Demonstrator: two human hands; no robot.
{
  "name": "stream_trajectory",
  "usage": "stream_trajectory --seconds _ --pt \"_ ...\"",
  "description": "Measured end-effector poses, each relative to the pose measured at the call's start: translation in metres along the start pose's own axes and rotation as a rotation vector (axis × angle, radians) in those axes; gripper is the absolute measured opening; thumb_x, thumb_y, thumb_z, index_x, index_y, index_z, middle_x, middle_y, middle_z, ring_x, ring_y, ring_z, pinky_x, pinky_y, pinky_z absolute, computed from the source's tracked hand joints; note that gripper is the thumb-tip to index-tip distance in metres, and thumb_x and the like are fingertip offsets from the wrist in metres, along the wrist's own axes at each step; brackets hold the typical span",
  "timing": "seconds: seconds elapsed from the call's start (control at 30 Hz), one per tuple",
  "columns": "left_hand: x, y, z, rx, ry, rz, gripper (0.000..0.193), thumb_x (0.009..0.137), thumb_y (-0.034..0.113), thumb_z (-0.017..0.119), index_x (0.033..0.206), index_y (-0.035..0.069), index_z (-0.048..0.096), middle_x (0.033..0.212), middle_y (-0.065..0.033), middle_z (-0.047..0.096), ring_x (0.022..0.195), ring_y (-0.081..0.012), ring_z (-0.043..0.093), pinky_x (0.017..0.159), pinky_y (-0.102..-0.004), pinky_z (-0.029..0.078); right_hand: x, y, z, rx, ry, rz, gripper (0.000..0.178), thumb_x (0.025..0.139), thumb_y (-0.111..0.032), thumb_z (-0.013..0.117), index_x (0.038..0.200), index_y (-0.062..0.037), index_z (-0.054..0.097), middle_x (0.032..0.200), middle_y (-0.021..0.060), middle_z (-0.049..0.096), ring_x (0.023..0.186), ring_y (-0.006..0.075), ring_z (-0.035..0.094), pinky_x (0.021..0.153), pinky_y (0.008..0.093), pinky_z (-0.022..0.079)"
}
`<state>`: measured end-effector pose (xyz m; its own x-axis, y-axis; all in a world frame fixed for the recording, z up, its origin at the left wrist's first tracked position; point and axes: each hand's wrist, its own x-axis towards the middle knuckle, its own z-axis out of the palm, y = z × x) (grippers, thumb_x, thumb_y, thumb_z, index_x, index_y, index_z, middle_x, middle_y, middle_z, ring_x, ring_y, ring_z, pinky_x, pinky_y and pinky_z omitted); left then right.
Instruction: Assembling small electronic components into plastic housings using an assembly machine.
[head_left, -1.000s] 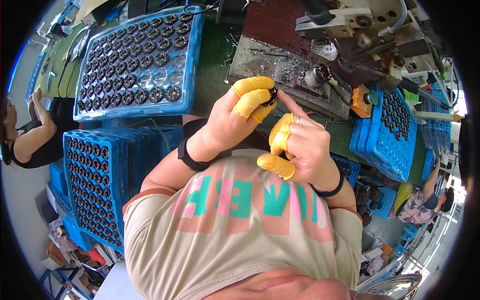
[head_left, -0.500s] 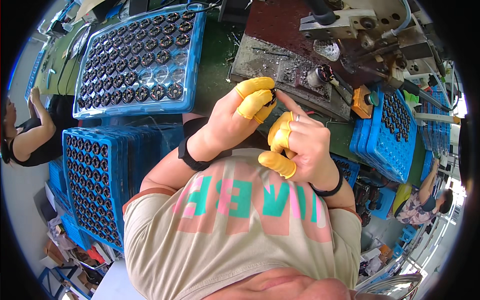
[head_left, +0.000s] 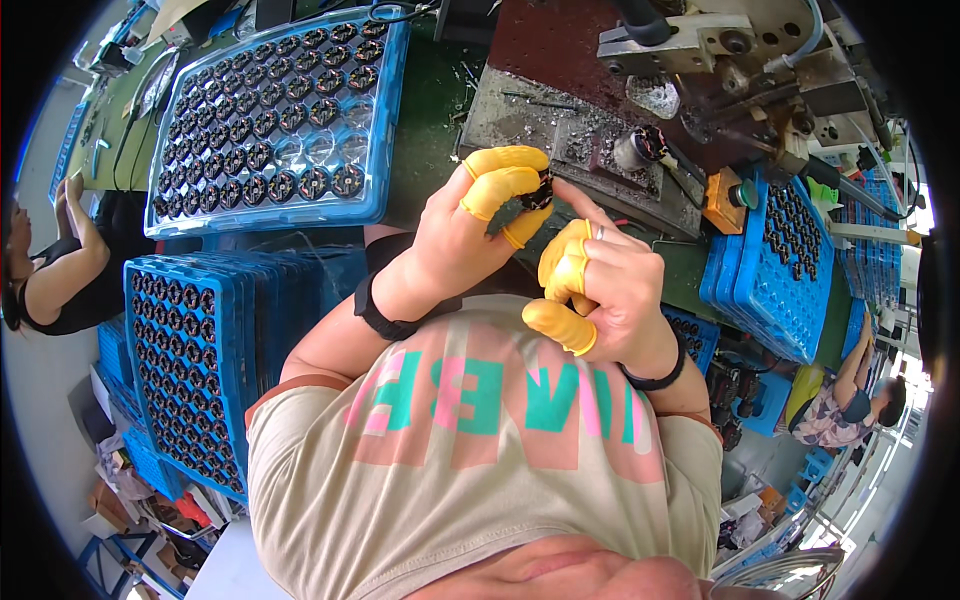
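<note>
Basically, the person has a small round black part (head_left: pixel 536 196) pinched up front, at about 1 o'clock from the middle of the view. It's the left hand (head_left: pixel 455 228) doing the gripping: its fingers (head_left: pixel 500 190), in yellow finger cots (head_left: pixel 508 158), are closed around the part, so only a bit of it shows. The right hand (head_left: pixel 618 285) sits just beside it, at 3 o'clock, and is kinda loose. Its index finger (head_left: pixel 585 205) is bare and points toward 11 o'clock with the tip right by the part; can't tell if it's actually touching. The other fingers there are curled, and the thumb (head_left: pixel 558 326) sticks out toward 9 o'clock, parted from them.

Just beyond the hands, at 1 o'clock, there's a gritty metal plate (head_left: pixel 505 125) on the green desk (head_left: pixel 425 125), with a metal post (head_left: pixel 630 155) topped by another dark part. A chunky machine (head_left: pixel 730 45) fills the spot between 1 and 2 o'clock. Over between 10 and 11, a blue tray (head_left: pixel 384 150) holds rows of similar round parts, and a big stack of blue trays (head_left: pixel 255 320) stands between 8 and 9. More blue trays (head_left: pixel 790 320) are tilted at 3 o'clock, near an orange box (head_left: pixel 718 207).
</note>
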<state>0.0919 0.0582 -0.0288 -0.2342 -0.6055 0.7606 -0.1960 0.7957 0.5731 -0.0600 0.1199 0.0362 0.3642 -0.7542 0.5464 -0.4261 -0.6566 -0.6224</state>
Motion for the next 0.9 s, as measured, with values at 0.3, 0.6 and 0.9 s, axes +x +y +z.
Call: stream_trajectory --seconds 0.3,0.6,0.9 --pt "0.0012 0.0009 -0.0018 -0.107 -0.105 -0.081 0.042 0.068 -0.003 0.079 0.105 0.000 0.060 0.109 -0.0146 0.066 0.094 -0.0244 0.068 0.075 -0.0294 0.059 -0.0034 -0.0013 -0.0018 -0.188 -0.032 -0.058 0.040 0.069 -0.033 0.082 0.061 -0.0033 0.056 0.055 0.0077 0.048 0.055 0.0247 0.054 0.099 0.0548 0.047" --pt "0.0009 0.0012 0.0028 -0.227 -0.118 -0.187 0.045 0.071 -0.003 0.077 0.113 0.001 0.060 0.110 -0.0108 0.064 0.090 -0.0212 0.067 0.073 -0.0278 0.059 -0.0074 0.0018 -0.0021 -0.307 -0.094 -0.095 0.045 0.071 -0.035 0.083 0.059 -0.0022 0.053 0.058 0.0079 0.046 0.056 0.0264 0.054 0.094 0.0565 0.050" --pt "0.0083 0.0015 -0.0029 -0.188 -0.233 -0.182 0.046 0.072 -0.001 0.076 0.115 0.003 0.061 0.106 -0.0102 0.064 0.086 -0.0200 0.068 0.073 -0.0276 0.059 -0.0086 0.0069 -0.0058 -0.365 -0.135 -0.097 0.040 0.075 -0.036 0.077 0.061 -0.0037 0.056 0.056 0.0077 0.046 0.058 0.0249 0.054 0.096 0.0520 0.048"
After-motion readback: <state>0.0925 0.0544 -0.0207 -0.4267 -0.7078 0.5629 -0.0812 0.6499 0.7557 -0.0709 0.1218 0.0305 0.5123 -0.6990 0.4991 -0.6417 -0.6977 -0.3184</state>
